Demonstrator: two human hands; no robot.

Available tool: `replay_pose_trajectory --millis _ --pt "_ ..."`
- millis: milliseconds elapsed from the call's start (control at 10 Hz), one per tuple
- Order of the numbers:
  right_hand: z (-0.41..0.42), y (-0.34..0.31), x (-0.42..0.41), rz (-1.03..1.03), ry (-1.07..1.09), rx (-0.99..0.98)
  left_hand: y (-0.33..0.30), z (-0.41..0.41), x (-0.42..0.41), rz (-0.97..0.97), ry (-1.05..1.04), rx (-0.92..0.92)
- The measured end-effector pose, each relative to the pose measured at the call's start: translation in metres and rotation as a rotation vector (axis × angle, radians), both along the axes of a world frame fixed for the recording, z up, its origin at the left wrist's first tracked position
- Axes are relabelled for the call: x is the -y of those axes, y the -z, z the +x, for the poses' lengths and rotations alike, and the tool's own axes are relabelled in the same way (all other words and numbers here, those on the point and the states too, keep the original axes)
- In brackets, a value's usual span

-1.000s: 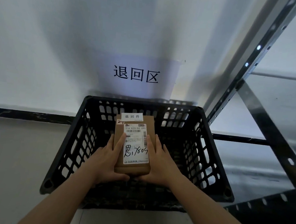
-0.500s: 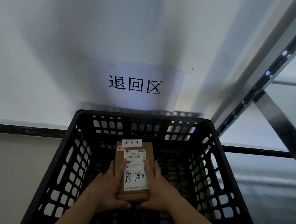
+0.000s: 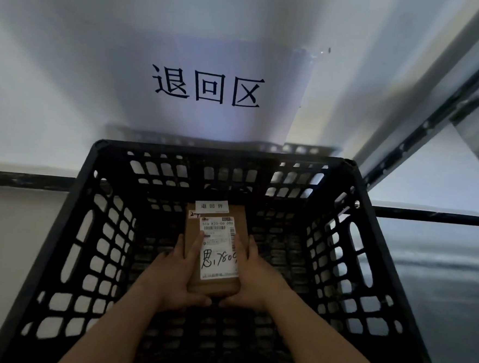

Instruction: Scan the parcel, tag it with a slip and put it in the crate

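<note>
A small brown cardboard parcel [image 3: 193, 232] is held low inside the black slotted plastic crate [image 3: 97, 245], close to its floor. It carries a white shipping label [image 3: 219, 248] with handwriting and a white slip [image 3: 211, 206] stuck at its far end. My left hand [image 3: 175, 273] grips the parcel's left side and near corner. My right hand [image 3: 254, 278] grips its right side. Both forearms reach down over the crate's near rim. Whether the parcel touches the crate floor is not clear.
The crate stands against a white wall with a paper sign [image 3: 208, 90] printed in black characters above it. A grey metal shelving upright [image 3: 424, 120] slants up at the right. A dark baseboard strip [image 3: 20, 178] runs along the wall.
Both hands have lowered the parcel from above the crate's rim down deep inside it. The view has moved closer over the crate.
</note>
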State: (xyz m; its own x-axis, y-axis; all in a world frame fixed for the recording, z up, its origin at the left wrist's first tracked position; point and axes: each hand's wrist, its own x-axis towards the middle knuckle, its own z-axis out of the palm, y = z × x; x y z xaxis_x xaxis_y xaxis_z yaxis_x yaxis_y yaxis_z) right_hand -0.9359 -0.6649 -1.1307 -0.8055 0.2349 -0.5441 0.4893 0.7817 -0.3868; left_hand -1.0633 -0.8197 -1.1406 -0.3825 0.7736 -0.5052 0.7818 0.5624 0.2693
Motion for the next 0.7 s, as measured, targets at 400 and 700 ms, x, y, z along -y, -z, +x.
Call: replay_pose_trajectory --millis 400,700 --pt "0.002 0.013 0.0 0.062 -0.063 0.091 0.006 0.002 0.002 -0.106 -0.012 -0.052" --pt "0.012 0.001 0.005 0.041 -0.045 0.077 0.001 0.008 0.013 -0.037 -0.178 0.076"
